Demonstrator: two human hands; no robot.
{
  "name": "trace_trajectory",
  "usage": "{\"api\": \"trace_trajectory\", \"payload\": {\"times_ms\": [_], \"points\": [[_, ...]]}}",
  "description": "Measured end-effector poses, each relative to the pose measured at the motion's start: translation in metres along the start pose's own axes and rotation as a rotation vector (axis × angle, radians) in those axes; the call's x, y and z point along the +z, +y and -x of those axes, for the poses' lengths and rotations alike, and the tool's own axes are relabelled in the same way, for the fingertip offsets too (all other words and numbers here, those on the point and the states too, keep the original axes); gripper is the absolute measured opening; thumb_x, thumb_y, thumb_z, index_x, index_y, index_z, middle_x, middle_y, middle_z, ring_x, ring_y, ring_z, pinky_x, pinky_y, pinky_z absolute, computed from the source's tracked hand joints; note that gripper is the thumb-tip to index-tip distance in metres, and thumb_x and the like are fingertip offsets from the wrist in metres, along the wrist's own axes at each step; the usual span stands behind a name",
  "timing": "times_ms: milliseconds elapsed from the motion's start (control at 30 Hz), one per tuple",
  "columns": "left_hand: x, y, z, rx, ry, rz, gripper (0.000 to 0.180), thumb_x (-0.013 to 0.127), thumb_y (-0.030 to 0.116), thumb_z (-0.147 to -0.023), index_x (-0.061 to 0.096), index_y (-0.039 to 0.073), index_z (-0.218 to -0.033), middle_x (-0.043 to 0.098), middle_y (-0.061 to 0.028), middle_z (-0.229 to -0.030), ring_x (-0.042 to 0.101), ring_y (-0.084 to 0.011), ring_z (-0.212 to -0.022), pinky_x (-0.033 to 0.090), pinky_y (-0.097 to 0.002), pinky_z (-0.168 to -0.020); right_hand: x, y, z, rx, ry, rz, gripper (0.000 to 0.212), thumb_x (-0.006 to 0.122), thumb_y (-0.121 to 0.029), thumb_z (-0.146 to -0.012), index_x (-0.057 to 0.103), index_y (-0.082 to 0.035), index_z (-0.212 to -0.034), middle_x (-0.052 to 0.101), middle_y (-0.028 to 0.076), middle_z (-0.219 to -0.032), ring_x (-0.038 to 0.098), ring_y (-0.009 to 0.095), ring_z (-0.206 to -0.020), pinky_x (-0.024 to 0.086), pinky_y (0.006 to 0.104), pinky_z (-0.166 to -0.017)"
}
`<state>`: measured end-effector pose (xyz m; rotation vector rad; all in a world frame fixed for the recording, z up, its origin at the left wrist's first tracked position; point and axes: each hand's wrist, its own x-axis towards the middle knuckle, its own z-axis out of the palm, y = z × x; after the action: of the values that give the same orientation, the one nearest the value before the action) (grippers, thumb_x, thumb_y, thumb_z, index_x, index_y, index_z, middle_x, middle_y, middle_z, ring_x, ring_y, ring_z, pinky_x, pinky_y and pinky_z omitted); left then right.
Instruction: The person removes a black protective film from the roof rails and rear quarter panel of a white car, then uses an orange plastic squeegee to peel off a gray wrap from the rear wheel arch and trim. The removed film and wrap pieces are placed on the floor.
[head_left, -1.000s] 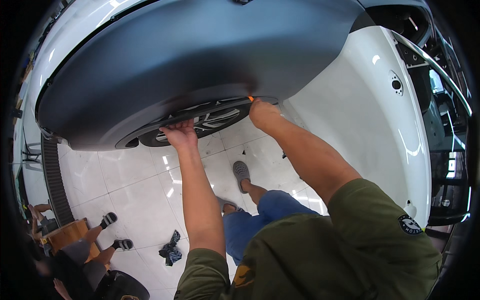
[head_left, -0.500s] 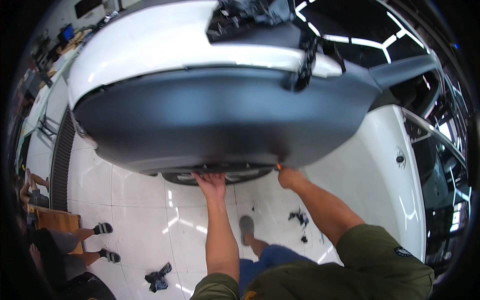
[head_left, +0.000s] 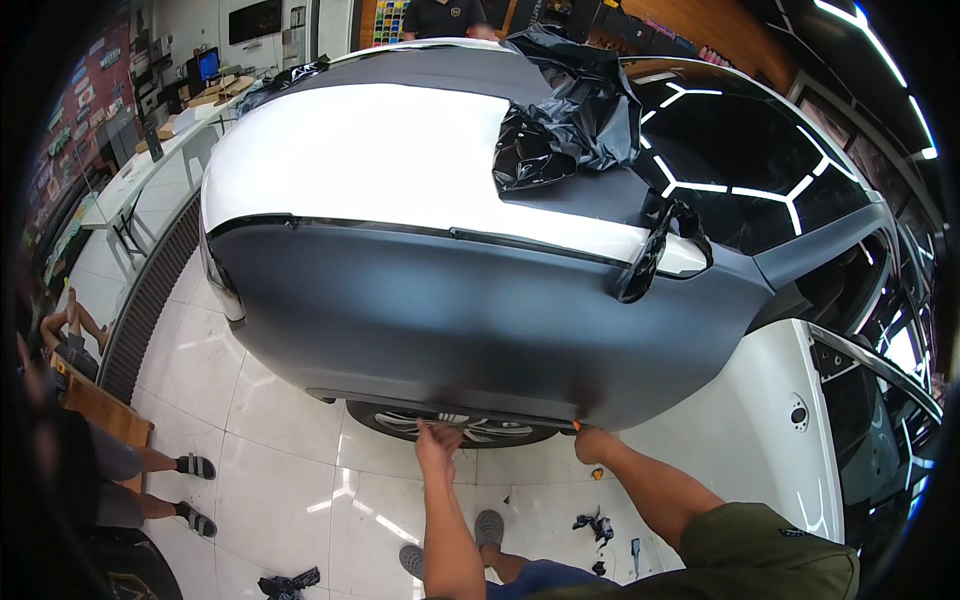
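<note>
A car's side panel [head_left: 480, 310] in matte dark grey film curves across the middle, above a wheel [head_left: 490, 430] with a silver rim. At the panel's lower edge over the wheel is my left hand [head_left: 437, 450], its fingers curled near the edge and blurred; I cannot tell whether they grip anything. Farther right along that edge, my right hand [head_left: 597, 446] is closed on a small orange tool [head_left: 577, 427], which touches or nearly touches the panel; most of it is hidden in the fingers.
Crumpled black film [head_left: 570, 110] lies on the white hood [head_left: 370, 150]. A white car door [head_left: 770, 410] stands open at right. Black scraps [head_left: 595, 525] and a blue-handled tool [head_left: 635, 550] lie on the floor. A person in striped sandals [head_left: 195, 467] is at left; another person [head_left: 445, 18] is behind the car.
The view has tilted up, showing more of the hood and room. My left hand's fingers have gone from stretched out to curled. My right hand stays at the panel edge with the orange tool.
</note>
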<state>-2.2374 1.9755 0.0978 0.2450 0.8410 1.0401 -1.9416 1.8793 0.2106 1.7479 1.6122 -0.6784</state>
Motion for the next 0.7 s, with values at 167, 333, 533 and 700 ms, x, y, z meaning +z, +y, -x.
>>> {"api": "trace_trajectory", "payload": {"times_ms": [167,333,533,700], "points": [[0.037,-0.063,0.013,-0.137,0.049,0.18,0.064,0.03,0.06,-0.097,0.054,0.002,-0.109,0.059,-0.0138,-0.1,0.059,-0.0321,-0.097,0.046,-0.0466,-0.091,0.004,-0.005,-0.004,0.018,-0.039,0.01,0.033,0.048,-0.005,-0.077,0.068,0.008,-0.1,0.063,0.027,-0.112,0.063,0.038,-0.102,0.05,0.042,-0.087],[0.117,-0.104,0.001,-0.231,-0.071,0.585,0.056,0.032,0.057,-0.098,0.052,0.005,-0.1,0.05,-0.0069,-0.09,0.049,-0.0213,-0.088,0.04,-0.0417,-0.097,-0.05,-0.036,0.029,0.231,0.004,-0.289,0.036,0.05,-0.006,-0.08,0.063,0.009,-0.11,0.063,0.026,-0.113,0.063,0.036,-0.105,0.051,0.0405,-0.089],[0.124,-0.118,0.006,-0.097,0.014,0.435,0.047,0.032,0.051,-0.101,0.052,0.009,-0.103,0.057,-0.0042,-0.094,0.054,-0.0202,-0.091,0.044,-0.0394,-0.091,-0.021,-0.017,0.008,0.337,0.097,-0.295,0.034,0.054,-0.006,-0.083,0.062,0.004,-0.114,0.063,0.023,-0.116,0.063,0.032,-0.108,0.051,0.0399,-0.09],[0.113,-0.137,-0.002,-0.128,0.083,0.352,0.052,0.028,0.052,-0.101,0.049,0.01,-0.123,0.057,-0.0069,-0.118,0.053,-0.0246,-0.106,0.043,-0.0422,-0.092,0.069,0.041,-0.013,0.182,0.004,-0.146,0.043,0.055,-0.018,-0.085,0.058,0.007,-0.12,0.06,0.024,-0.12,0.06,0.036,-0.11,0.048,0.0418,-0.093]]}}
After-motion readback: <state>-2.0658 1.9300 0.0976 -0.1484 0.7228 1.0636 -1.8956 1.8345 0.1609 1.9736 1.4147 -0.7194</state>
